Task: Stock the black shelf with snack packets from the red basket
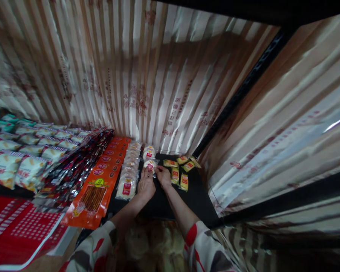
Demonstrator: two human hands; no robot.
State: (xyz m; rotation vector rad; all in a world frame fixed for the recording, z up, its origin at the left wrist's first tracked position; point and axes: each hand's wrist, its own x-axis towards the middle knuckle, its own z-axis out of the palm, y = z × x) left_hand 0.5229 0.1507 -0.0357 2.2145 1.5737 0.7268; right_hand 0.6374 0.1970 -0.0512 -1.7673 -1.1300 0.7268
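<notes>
Both my hands reach onto a black shelf point(198, 196). My left hand point(146, 185) lies with fingers stretched forward, touching the near edge of a clear packet with a red label point(150, 164). My right hand point(162, 175) pinches the right side of that same packet. Just left of my left hand runs a row of similar clear red-labelled packets point(129, 174). To the right of my right hand lie several small yellow packets point(178, 172), scattered flat on the shelf.
Orange snack bags point(98, 185) lie in a row further left, then dark shiny packets point(73, 164) and white chip bags point(22, 158). Red printed packs point(14, 226) sit at the lower left. Striped curtain-like sheeting point(147, 75) closes the back and right sides.
</notes>
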